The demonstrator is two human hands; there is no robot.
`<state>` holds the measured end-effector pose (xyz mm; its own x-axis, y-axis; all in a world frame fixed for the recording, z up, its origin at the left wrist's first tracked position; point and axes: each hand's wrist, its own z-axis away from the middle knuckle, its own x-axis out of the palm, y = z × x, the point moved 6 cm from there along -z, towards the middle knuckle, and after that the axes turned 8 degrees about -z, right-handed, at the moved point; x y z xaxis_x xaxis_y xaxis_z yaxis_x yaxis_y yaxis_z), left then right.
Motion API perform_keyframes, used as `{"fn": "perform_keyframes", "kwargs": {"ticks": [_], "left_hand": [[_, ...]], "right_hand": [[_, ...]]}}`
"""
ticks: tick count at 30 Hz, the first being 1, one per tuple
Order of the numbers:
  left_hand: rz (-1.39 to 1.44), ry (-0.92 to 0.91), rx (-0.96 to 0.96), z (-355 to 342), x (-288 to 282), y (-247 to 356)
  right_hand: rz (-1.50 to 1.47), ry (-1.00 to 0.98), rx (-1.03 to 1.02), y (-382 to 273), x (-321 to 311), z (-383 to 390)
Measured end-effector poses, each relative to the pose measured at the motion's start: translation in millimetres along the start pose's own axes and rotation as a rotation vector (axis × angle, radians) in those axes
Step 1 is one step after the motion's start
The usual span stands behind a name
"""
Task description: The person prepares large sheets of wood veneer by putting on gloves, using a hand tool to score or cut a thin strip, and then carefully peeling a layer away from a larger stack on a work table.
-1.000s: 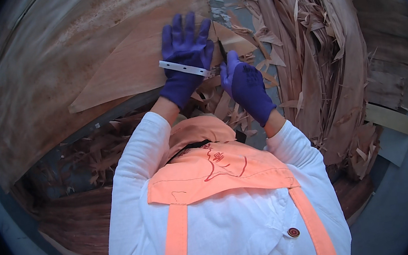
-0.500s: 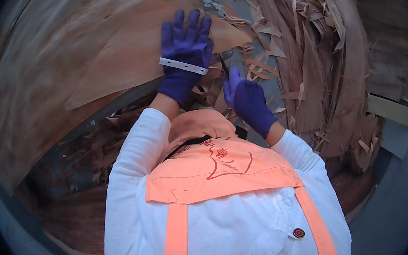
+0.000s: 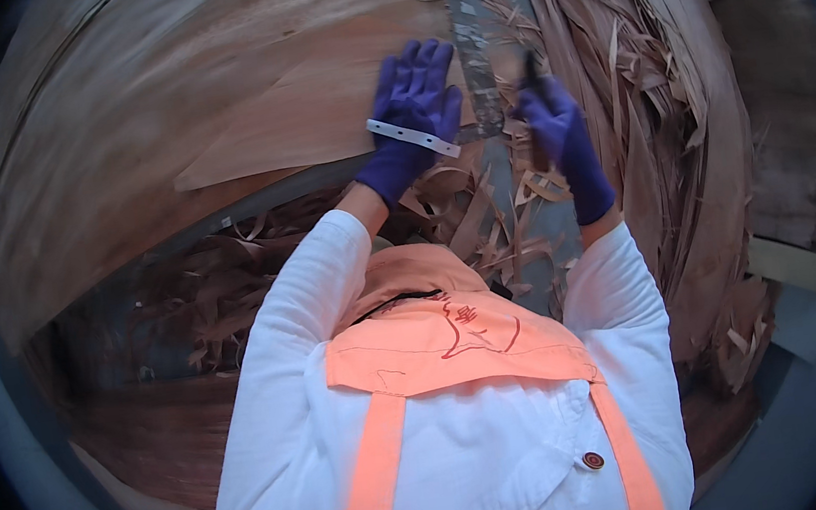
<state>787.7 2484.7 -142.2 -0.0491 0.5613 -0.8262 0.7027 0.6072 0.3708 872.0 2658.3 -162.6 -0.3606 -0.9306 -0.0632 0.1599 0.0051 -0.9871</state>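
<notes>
No words or numbers could be read. The orange apron [image 3: 410, 358] bore red handwriting [image 3: 465, 315], a cluster of small characterlike strokes beside a longer curved red line [image 3: 454, 335], all too small and blurred to make out.

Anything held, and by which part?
The right hand holds a dark tool, its gripped part too blurred to tell; the left hand is open, holding nothing.

Left hand [image 3: 413, 103] flat beyond the apron [image 3: 419, 354], fingers pointing away from it, right hand [image 3: 557, 122] curled and blurred, ahead and right of it, arms [image 3: 288, 334] reaching past either side.
</notes>
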Motion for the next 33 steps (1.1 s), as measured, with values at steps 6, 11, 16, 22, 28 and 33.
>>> {"fn": "perform_keyframes", "kwargs": {"ticks": [6,11,16,22,28,33], "left_hand": [[0.307,0.101,-0.116,3.8,-6.4,-14.2],[0.565,0.181,-0.167,6.2,-16.8,-32.0],[0.058,0.359,-0.089,51.5,-113.2,-66.0],[-0.362,0.236,-0.204,104.1,-123.6,-116.6],[-0.316,0.246,-0.219,113.1,-113.9,-129.4],[-0.260,0.279,-0.249,111.7,-115.8,-131.1]], "right_hand": [[-0.371,-0.065,0.136,-36.1,37.6,5.2],[-0.004,-0.116,0.014,-24.5,83.1,1.6],[0.090,-0.081,-0.008,-22.7,82.5,-0.3],[0.210,-0.074,-0.040,-32.4,91.4,3.5],[0.618,-0.214,-0.150,-58.0,142.6,25.6],[0.877,-0.459,-0.223,-52.4,223.5,39.6]]}}
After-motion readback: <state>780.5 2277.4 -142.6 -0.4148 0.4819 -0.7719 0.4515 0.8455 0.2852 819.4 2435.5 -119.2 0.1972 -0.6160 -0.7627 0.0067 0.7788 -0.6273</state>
